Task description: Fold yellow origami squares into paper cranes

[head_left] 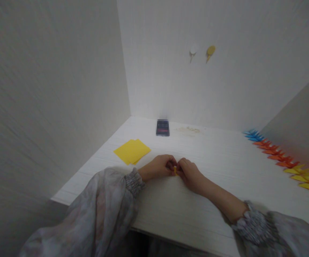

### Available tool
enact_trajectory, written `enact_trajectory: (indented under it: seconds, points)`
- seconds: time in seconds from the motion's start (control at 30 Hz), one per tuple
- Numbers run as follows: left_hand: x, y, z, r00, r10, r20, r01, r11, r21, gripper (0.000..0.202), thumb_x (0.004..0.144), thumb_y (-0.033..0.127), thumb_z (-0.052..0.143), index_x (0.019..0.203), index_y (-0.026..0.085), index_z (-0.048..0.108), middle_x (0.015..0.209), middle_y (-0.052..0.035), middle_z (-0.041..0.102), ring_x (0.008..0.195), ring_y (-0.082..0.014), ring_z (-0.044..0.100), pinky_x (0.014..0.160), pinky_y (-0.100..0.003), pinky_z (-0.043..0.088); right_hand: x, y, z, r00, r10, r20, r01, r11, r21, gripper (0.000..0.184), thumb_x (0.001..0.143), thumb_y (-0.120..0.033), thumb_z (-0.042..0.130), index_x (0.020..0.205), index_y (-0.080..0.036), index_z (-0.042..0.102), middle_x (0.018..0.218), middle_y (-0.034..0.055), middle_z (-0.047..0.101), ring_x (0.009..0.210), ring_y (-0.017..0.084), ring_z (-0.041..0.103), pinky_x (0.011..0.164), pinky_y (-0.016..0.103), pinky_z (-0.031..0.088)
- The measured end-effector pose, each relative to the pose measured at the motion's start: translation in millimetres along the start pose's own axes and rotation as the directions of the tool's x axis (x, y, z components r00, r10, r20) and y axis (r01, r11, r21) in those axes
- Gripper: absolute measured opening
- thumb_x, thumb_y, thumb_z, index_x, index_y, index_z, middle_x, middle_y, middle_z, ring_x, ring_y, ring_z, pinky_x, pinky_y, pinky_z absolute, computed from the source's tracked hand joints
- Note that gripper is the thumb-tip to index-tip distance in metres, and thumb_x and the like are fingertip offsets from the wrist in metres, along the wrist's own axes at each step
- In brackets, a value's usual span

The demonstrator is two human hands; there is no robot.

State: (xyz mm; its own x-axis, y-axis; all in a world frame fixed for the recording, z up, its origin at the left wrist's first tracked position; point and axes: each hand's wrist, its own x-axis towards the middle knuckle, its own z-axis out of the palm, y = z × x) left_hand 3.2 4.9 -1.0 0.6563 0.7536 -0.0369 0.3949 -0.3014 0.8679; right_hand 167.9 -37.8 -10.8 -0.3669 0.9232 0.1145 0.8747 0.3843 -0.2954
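Holding paper (175,171) (yellow) between left grip (163,165) and right (191,173).

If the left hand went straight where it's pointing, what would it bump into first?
Apart from the small yellow piece at its fingers, the left hand would probably meet the right hand first. They look very close, but depth is hard to judge.

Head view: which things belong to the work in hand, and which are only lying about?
Probably belong:
small yellow piece, held by left hand and right hand
yellow sheets
folded coloured pieces

Probably not:
dark object
wall hooks
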Motion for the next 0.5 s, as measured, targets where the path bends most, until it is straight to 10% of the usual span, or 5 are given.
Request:
enact_trajectory:
  seconds: [0.3,0.5]
  points:
    - [3.0,0.8,2.9,0.997,-0.073,-0.019,0.072,0.997,-0.028,0.029,0.054,0.011,0.063,0.082,0.014,0.057,0.068,-0.0004,0.061,0.064,-0.0124,0.056,0.059,-0.023,0.043,2.0,6.4,-4.6,1.000,-0.003,-0.019,0.007,0.978,0.210,0.012,0.073,-0.007,0.043,0.078,-0.017,0.049,0.078,0.0028,0.054,0.072,0.013,0.047,0.066,0.026,0.036]
    - [4.4,9.5,1.5,0.993,-0.117,-0.019,0.117,0.993,0.002,0.029,0.052,0.011,0.064,0.080,0.013,0.057,0.065,-0.0002,0.060,0.060,-0.0121,0.055,0.056,-0.022,0.041,6.4,6.5,-4.3,0.995,0.093,0.021,-0.095,0.961,0.260,0.014,0.069,-0.028,0.056,0.076,-0.017,0.051,0.070,0.0002,0.052,0.062,0.012,0.045,0.055,0.023,0.033]
